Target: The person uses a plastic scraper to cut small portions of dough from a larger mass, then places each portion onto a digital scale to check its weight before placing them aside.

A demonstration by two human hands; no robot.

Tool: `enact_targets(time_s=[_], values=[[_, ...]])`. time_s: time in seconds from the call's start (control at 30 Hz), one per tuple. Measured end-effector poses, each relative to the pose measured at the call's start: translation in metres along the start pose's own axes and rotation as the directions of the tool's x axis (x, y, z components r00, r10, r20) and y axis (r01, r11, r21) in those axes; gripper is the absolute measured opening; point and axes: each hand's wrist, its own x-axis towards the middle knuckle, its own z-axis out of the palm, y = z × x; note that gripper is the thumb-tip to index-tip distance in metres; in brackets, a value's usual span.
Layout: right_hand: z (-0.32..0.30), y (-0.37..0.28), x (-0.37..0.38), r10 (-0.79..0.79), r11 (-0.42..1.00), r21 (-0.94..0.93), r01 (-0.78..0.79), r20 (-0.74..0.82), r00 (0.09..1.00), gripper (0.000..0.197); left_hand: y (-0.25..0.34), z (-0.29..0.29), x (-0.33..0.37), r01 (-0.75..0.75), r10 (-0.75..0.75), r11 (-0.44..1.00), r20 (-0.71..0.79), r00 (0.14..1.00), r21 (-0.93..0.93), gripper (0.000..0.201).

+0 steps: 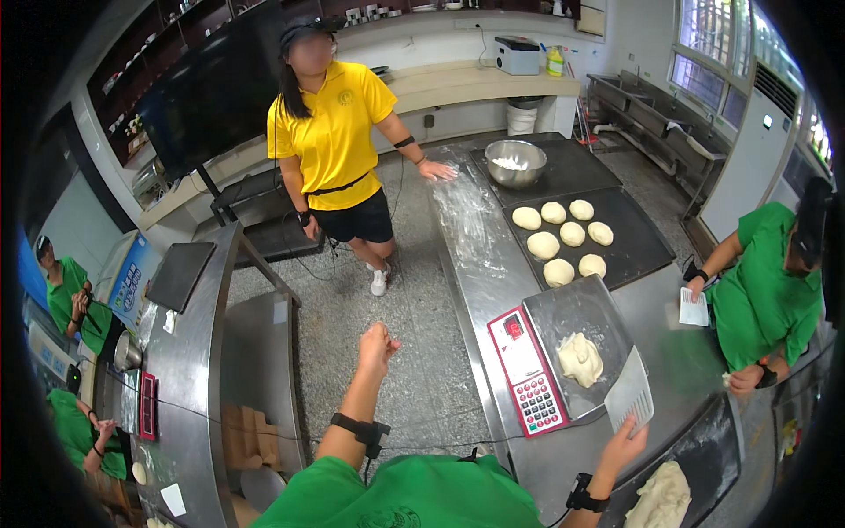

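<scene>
My right hand (621, 447) grips a white dough scraper (630, 392), its blade at the near right corner of the weighing pan. A lump of dough (580, 359) lies on the floured pan (607, 312) of a red electronic scale (528, 373), whose display is lit. Raised over the floor, left of the scale, my left hand (377, 348) is closed, and whatever its curled fingers might hold is hidden. Below my right hand, a large mass of dough (660, 497) rests on a dark tray (717, 440).
Several dough balls (572, 234) sit on a black tray (647, 251) behind the scale. A metal bowl (515, 165) with white flour stands farther back. A person in yellow (343, 132) leans on the table's floured far end. A co-worker in green (766, 282) holds another scraper (693, 307).
</scene>
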Motion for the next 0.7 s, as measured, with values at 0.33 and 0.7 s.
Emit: enact_targets(time_s=[0.33,0.7], values=[[-0.004,-0.023,0.033,-0.006,0.999,-0.035,0.001,-0.128,0.992,0.016,-0.015,-0.004,0.0,-0.105,0.108,0.994,0.101,0.989,-0.028,0.004],[-0.018,-0.028,0.028,0.029,0.993,-0.116,-0.021,0.068,0.997,0.015,-0.037,-0.004,0.001,0.045,-0.033,0.998,0.206,0.978,-0.053,0.029]])
